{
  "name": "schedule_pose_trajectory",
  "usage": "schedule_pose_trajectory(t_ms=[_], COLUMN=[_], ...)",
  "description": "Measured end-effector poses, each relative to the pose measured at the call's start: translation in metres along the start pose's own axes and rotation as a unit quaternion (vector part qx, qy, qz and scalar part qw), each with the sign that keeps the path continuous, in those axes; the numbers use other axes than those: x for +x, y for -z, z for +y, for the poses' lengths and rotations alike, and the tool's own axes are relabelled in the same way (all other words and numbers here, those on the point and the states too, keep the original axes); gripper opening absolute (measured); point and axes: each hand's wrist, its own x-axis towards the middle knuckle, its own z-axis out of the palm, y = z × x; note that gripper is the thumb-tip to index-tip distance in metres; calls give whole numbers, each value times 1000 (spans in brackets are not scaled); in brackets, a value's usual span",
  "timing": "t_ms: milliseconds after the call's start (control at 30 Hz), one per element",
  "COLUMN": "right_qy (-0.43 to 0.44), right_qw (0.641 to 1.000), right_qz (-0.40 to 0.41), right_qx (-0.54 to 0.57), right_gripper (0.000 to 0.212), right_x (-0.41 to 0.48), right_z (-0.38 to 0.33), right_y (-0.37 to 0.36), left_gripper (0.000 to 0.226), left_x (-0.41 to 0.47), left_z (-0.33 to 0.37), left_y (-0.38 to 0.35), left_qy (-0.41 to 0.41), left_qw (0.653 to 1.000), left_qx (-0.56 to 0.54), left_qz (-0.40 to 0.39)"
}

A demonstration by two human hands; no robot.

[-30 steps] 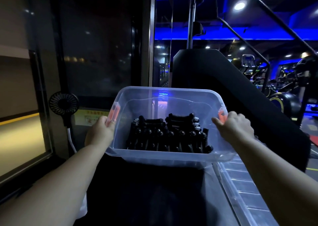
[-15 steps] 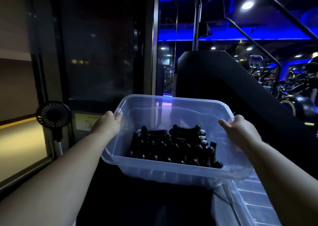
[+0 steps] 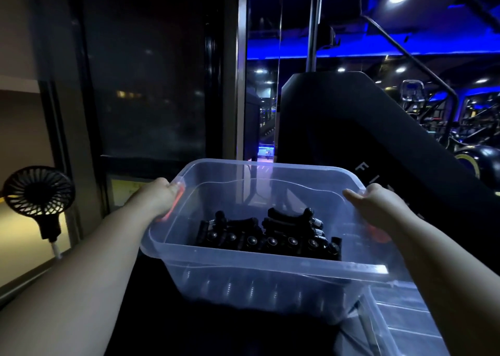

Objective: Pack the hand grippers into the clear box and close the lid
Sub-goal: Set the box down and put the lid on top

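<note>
Held at both short ends: clear box [image 3: 270, 274], open-topped, above a dark surface; cannot tell whether lifted or resting. Judged thin-walled, flexing plastic, smooth and somewhat slippery, fairly heavy with this load. Best taken under the rim at the ends and kept level. Lying flat just below and right of it: clear lid [image 3: 405, 328], not yet fitted. Gripped at left rim by left hand [image 3: 159, 197], at right rim by right hand [image 3: 378, 206], both curled over the edge, well apart. Packed in rows on the floor: black hand grippers [image 3: 270, 236], rigid, sprung, likely to slide if tilted. Beside left hand: orange latch [image 3: 173, 209].
</note>
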Motion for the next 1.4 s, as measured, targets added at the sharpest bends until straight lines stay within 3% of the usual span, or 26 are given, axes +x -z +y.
schedule_pose_trajectory(t_ms=[200, 367, 733, 967, 1400], right_qy=[-4, -3, -72, -115, -174], right_qw=[999, 997, 991, 978, 965], right_qz=[-38, -64, -116, -172, -186], right_qx=[-32, -39, 8, -14, -70], right_gripper=[52, 52, 37, 22, 20], right_x=[33, 50, 39, 37, 39], right_z=[3, 9, -7, -33, -47], right_y=[-15, -25, -20, -3, -4], left_gripper=[56, 39, 46, 42, 49], left_x=[25, 30, 20, 22, 33], left_z=[3, 8, 16, 30, 33], left_y=[-11, -20, -10, -3, -2], left_qy=[-2, 13, 71, 102, 136], left_qw=[999, 999, 992, 985, 974], left_qx=[24, 26, -6, -17, -6], left_qz=[-31, -42, -108, -139, -183])
